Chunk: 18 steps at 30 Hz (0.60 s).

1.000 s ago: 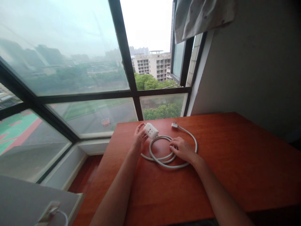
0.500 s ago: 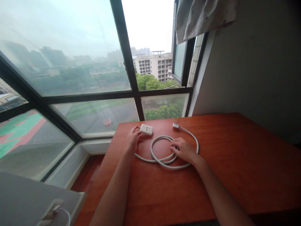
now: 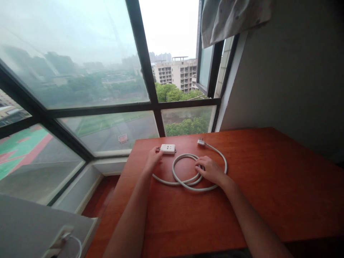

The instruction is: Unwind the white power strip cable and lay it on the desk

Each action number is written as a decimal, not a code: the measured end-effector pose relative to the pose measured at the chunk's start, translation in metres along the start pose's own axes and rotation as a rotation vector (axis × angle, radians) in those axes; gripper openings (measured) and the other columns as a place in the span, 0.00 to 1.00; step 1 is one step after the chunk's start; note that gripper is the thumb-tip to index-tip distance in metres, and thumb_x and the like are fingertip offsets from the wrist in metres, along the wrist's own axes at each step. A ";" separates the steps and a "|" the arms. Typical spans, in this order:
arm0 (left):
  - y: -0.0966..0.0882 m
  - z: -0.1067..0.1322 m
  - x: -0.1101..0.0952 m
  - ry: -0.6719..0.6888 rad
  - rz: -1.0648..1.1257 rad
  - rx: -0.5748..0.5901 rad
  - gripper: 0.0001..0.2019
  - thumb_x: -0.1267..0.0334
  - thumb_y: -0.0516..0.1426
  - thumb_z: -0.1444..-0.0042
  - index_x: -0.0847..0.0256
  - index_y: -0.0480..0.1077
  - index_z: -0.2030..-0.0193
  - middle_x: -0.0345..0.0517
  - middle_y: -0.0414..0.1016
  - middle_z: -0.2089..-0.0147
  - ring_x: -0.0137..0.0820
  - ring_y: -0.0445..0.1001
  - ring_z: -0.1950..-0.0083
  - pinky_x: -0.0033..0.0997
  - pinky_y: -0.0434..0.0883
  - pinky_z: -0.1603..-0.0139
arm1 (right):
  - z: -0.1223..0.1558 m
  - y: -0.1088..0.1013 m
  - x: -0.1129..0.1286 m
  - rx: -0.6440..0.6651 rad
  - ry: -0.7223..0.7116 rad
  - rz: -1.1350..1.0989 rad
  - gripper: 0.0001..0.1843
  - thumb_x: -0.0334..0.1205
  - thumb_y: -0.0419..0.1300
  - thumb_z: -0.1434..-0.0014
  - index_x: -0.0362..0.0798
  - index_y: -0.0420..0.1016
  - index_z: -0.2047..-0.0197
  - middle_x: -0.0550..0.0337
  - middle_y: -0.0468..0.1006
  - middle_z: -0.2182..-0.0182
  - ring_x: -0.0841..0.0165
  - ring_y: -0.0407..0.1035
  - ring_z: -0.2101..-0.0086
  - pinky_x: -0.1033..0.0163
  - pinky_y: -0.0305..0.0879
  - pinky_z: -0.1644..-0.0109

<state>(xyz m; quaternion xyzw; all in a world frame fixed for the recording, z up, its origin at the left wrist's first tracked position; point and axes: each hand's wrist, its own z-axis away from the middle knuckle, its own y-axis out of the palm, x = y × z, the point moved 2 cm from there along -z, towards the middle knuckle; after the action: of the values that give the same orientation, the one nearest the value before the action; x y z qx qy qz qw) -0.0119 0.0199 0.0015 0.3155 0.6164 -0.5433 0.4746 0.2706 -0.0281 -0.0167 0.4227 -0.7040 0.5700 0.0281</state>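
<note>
A white extension cord lies on the reddish-brown wooden table (image 3: 258,172). Its socket block (image 3: 168,149) rests near the far left edge, outlets facing up. My left hand (image 3: 154,156) is closed at the block's left end, where the cord joins; the fingers partly hide that joint. The grey-white cable (image 3: 177,184) runs from under my left wrist into loose overlapping loops. Over the right side of these loops, my right hand (image 3: 209,167) has its fingers curled round the cable. The plug (image 3: 201,142) lies beyond the loops, pins pointing away from me.
Dark-framed windows (image 3: 157,122) stand just behind the table, with one pane swung open. A curtain (image 3: 233,21) hangs at upper right, beside a grey wall (image 3: 279,79). At lower left, a wall outlet (image 3: 60,240) has a white cable plugged in.
The socket block has turned from a slant to nearly level and shifted slightly down. My left hand has moved a little right with it. My right hand stays on the loops.
</note>
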 end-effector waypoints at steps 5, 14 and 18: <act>0.004 0.010 -0.018 0.262 -0.475 -0.095 0.08 0.63 0.57 0.49 0.62 0.73 0.62 0.54 0.75 0.61 0.39 0.73 0.59 0.32 0.67 0.59 | -0.001 -0.009 -0.010 -0.079 0.079 0.018 0.07 0.34 0.56 0.41 0.49 0.77 0.64 0.55 0.79 0.63 0.64 0.70 0.60 0.59 0.65 0.52; 0.037 0.038 -0.024 0.359 -0.559 0.195 0.02 0.64 0.60 0.53 0.58 0.72 0.72 0.47 0.75 0.71 0.37 0.72 0.68 0.30 0.63 0.64 | 0.006 -0.020 -0.025 -0.081 0.346 0.188 0.10 0.38 0.55 0.41 0.51 0.78 0.68 0.57 0.81 0.70 0.65 0.73 0.68 0.65 0.61 0.66; 0.038 0.040 -0.026 0.384 -0.643 0.161 0.04 0.69 0.57 0.52 0.58 0.73 0.71 0.49 0.76 0.69 0.38 0.73 0.66 0.31 0.64 0.64 | 0.004 -0.018 -0.014 -0.034 0.303 0.126 0.10 0.39 0.55 0.40 0.51 0.78 0.66 0.57 0.81 0.70 0.65 0.74 0.68 0.65 0.61 0.66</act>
<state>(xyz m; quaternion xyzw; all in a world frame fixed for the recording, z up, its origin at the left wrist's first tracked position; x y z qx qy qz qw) 0.0408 -0.0080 0.0132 0.2383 0.7168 -0.6423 0.1296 0.2931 -0.0232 -0.0113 0.2865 -0.7262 0.6160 0.1053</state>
